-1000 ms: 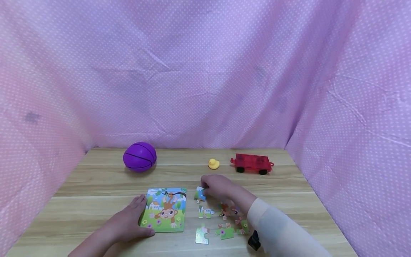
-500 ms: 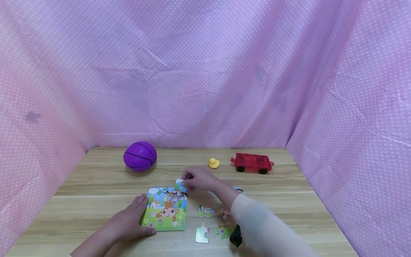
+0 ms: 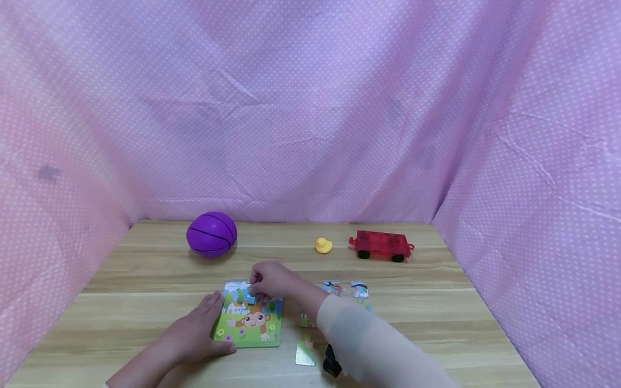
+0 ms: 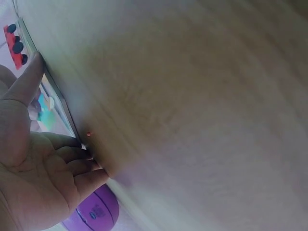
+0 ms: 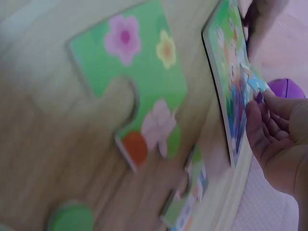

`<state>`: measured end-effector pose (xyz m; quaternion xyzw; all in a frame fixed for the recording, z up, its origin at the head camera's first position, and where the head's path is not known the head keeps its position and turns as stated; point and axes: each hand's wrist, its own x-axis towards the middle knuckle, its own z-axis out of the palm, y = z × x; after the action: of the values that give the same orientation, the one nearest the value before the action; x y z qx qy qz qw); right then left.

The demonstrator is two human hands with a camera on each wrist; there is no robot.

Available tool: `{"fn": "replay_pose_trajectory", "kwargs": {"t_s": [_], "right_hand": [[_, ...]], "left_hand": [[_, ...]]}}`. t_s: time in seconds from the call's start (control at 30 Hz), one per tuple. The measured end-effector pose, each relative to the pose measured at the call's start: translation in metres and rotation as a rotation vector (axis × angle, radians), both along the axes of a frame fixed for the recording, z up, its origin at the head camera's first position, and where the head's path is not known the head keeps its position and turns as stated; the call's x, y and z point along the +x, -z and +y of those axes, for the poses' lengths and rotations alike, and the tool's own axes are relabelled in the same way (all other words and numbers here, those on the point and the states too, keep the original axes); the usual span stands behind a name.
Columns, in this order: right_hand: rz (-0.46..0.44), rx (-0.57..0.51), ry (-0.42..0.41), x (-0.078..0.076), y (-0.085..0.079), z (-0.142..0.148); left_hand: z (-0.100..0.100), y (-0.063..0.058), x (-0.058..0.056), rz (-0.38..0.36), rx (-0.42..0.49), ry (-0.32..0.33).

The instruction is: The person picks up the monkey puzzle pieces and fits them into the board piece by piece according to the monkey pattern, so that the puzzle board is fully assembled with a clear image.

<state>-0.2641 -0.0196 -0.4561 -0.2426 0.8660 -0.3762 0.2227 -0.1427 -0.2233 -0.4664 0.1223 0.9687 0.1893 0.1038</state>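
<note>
A flat square picture board [image 3: 248,335] with a cartoon monkey lies on the table. My left hand [image 3: 196,328] rests against its left side, fingers along the left edge and thumb at the near edge; in the left wrist view the fingers [image 4: 72,161] look extended and touch the board's rim. Over the board's upper part, my right hand [image 3: 271,280] pinches a blue and green jigsaw piece [image 5: 257,83] between thumb and fingertips. Part of the board's upper right is hidden behind that hand. In the right wrist view, a green flower jigsaw piece [image 5: 144,72] lies on the table.
Several loose jigsaw pieces, including a tree-branch piece [image 3: 359,290] and a pale green one [image 3: 305,354], lie right of the board, partly under my right sleeve [image 3: 368,334]. Farther back are a purple ball [image 3: 212,235], a yellow duck [image 3: 323,246] and a red wagon [image 3: 381,246].
My right hand has carried the jigsaw piece left from the loose pieces to above the board's upper part. My left hand has stayed at the board's left side.
</note>
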Motion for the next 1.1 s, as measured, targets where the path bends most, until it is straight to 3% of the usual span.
{"fn": "replay_pose_trajectory", "kwargs": {"t_s": [0.2,0.3,0.57,1.1], "right_hand": [[0.282,0.296,-0.072,0.001,0.004,-0.015],[0.351,0.364,-0.098,0.001,0.004,-0.016],[0.456,0.457,-0.199,0.010,0.006,-0.017],[0.565,0.525,-0.226,0.015,0.009,-0.026]], "left_hand": [[0.000,0.001,-0.001,0.010,0.000,0.003],[0.001,0.001,-0.001,0.023,-0.005,0.014],[0.000,0.000,-0.002,-0.003,-0.001,0.019],[-0.001,0.002,-0.003,-0.026,0.002,0.022]]}}
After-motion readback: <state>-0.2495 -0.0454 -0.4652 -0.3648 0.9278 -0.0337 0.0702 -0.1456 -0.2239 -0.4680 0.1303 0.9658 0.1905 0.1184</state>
